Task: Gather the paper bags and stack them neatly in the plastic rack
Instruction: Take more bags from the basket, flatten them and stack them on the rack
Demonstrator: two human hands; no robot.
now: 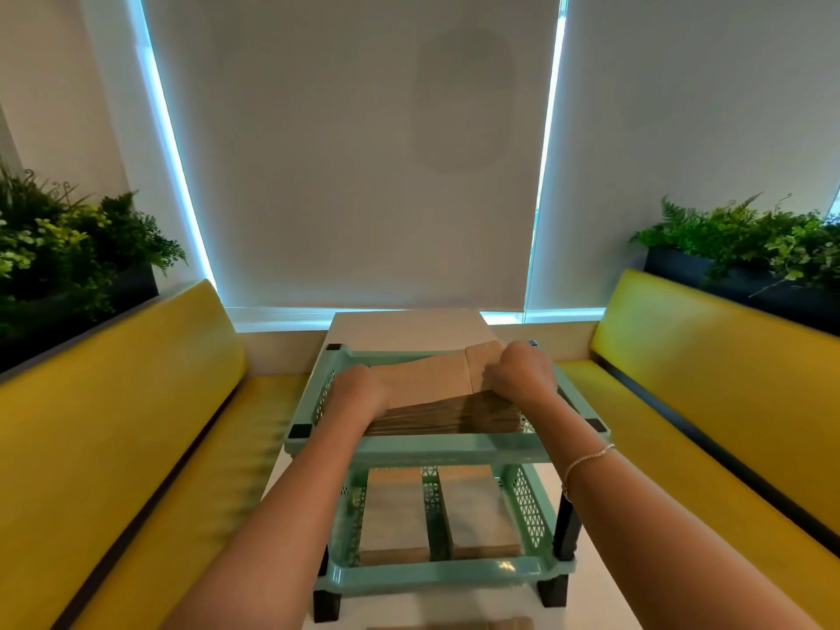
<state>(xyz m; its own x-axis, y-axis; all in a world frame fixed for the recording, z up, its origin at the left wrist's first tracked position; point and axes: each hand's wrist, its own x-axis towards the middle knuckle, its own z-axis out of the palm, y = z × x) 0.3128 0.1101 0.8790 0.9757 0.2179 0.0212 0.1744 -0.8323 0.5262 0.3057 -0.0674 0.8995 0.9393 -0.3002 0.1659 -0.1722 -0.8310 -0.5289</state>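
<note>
A mint-green two-tier plastic rack (422, 452) stands on a white table. In its top tray lies a thick stack of brown paper bags (436, 397), tilted up at the right. My left hand (359, 388) grips the stack's left end. My right hand (522, 372) grips the right end, fingers curled over the top edge. The lower tray holds two more stacks of paper bags (477, 507) side by side. More brown bags (454, 624) lie on the table at the bottom edge of the view, partly cut off.
The white table (409, 327) runs away from me between two yellow benches (136, 402), (709, 370). Planters with green foliage (68, 256), (750, 243) sit behind each bench. A blind-covered window closes the far end.
</note>
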